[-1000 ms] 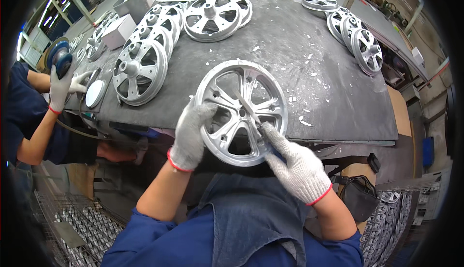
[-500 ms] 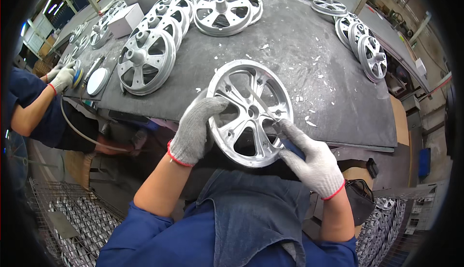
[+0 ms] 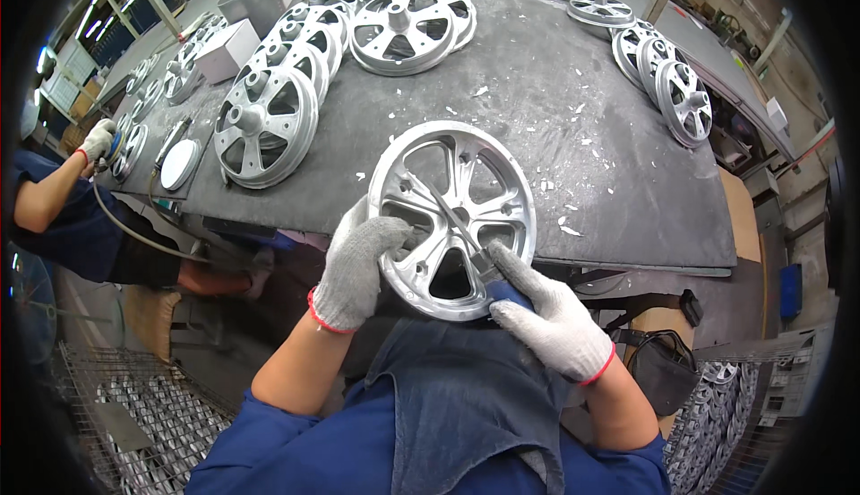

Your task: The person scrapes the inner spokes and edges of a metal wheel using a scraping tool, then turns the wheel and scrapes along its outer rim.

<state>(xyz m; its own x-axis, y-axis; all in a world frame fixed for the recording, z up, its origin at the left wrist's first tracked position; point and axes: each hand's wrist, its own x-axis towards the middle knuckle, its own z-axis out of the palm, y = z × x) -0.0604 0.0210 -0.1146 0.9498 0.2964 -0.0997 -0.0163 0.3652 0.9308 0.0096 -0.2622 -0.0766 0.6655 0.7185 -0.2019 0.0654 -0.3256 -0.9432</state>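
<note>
A silvery cast metal wheel [image 3: 411, 277] with open spokes stands tilted at the table's near edge, facing me. My gloved left hand [image 3: 356, 262] is closed around its left rim, the fingertips curled into a spoke opening. In my gloved right hand [image 3: 557, 320] is a slim metal file [image 3: 453, 219] with a blue handle [image 3: 507, 293]. Its narrow blade lies slantwise across the wheel's front, over the spokes near the hub. My right forefinger stretches along the tool near the blade's base. Whether the blade touches the metal, I cannot tell.
More wheels [image 3: 265, 128] lean in rows on the dark table [image 3: 502, 87], left and right. Pale flakes [image 3: 569, 228] litter its surface. At left, a co-worker's gloved hand [image 3: 97, 139] holds a blue round tool. Wire baskets [image 3: 134, 441] of metal parts flank me.
The wheel has come slightly left and lower in view, turning more face-on. My right hand has moved left with the file, whose blade now crosses nearer the hub. The co-worker's hands have shifted.
</note>
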